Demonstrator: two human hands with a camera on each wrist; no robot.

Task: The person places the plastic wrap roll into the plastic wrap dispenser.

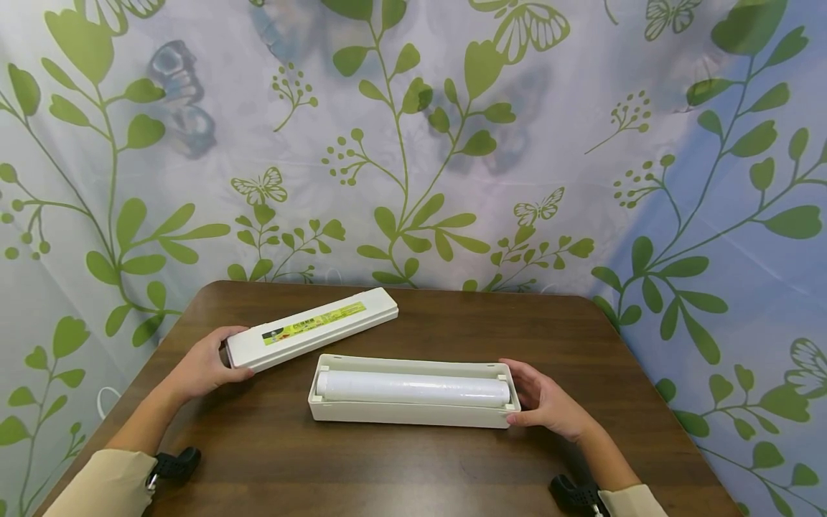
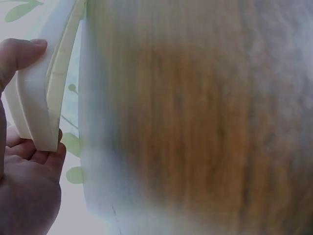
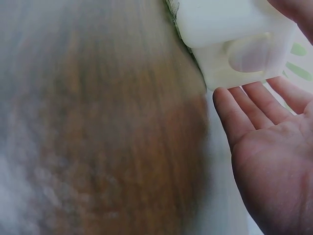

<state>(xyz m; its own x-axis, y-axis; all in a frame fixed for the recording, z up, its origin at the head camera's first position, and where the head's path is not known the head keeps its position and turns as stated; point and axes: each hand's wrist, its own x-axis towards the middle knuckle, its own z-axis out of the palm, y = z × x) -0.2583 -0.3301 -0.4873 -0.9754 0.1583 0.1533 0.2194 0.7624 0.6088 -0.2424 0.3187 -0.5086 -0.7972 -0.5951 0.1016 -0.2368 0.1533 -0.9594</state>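
My left hand [image 1: 203, 365] grips the left end of a long white lid [image 1: 310, 330] with a yellow-green label on top, thumb on the near side and fingers on the far side. In the left wrist view, the thumb lies against one face of the lid [image 2: 36, 98] and the fingertips hold the opposite edge. The lid slants up to the right, behind a white cling film box [image 1: 407, 414]. Inside the topless box lies a white roll of cling film [image 1: 413, 388]. My right hand [image 1: 549, 406] holds the box's right end between thumb and fingers.
Everything is over a dark brown wooden table [image 1: 413, 467]. A curtain [image 1: 413, 143] with green leaves and butterflies hangs right behind its far edge. Black straps sit on both wrists. A thin white cord [image 1: 103, 398] loops by the left edge.
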